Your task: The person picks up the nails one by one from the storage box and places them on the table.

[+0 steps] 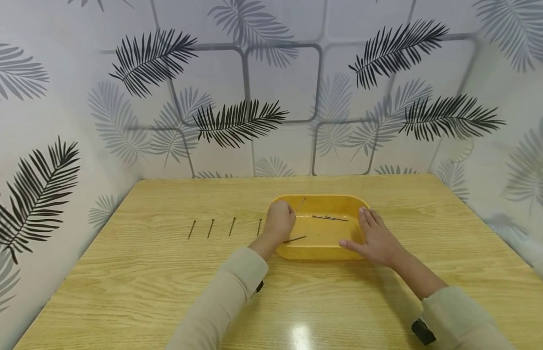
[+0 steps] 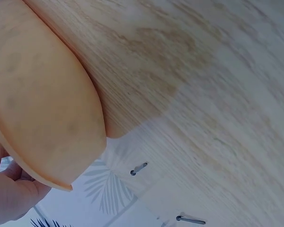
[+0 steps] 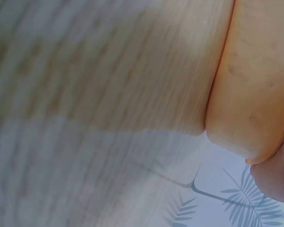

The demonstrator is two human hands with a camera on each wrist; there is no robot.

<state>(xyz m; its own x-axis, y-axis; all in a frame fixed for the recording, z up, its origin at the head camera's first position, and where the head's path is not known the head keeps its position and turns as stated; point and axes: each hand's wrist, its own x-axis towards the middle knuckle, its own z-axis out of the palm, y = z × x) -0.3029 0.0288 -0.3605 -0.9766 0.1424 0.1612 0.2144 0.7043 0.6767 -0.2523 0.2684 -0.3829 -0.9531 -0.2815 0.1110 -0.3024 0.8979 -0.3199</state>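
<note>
Leaf-patterned wallpaper (image 1: 219,73) stands behind a wood-grain surface (image 1: 122,291) carrying a yellow tray (image 1: 324,253). The left hand (image 1: 280,221) is at the tray's left end, its grip curled together; whether it is clamped on anything, I cannot tell. The right hand (image 1: 379,241) touches the tray's right end, its grip spread, thumb apart from the straight fingers. Four nails (image 1: 336,218) lie inside the tray, one just beside the left grip; a row of nails (image 1: 232,227) lies left of the tray.
</note>
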